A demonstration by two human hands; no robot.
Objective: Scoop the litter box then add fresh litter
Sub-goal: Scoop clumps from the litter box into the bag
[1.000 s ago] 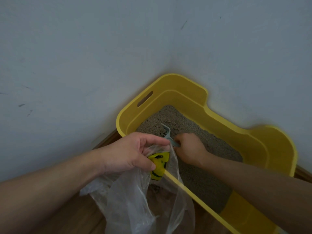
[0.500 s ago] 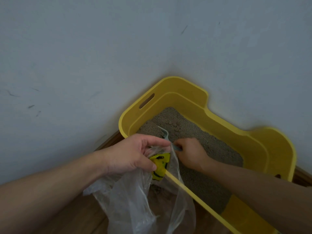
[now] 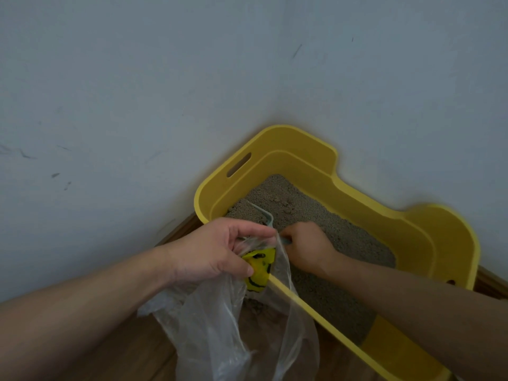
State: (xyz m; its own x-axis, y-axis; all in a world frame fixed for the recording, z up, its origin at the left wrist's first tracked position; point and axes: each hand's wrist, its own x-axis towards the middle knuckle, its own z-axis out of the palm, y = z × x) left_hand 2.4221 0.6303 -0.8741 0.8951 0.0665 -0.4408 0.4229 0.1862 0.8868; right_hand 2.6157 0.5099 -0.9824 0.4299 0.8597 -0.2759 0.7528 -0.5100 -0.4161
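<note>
Head view: litter box at 4 o'clock.
Left hand: bag is gripped.
Right hand: scoop seemingly clasped.

Two pale grey-blue walls (scuffed with dark marks at the left) are seen meeting in a far corner; brown wooden floor is shown near left, dimly lit.

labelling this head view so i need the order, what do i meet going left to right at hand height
left hand gripping the plastic bag -> yellow smiley print -> right hand holding the scoop -> bare litter -> right rim of the litter box
</note>
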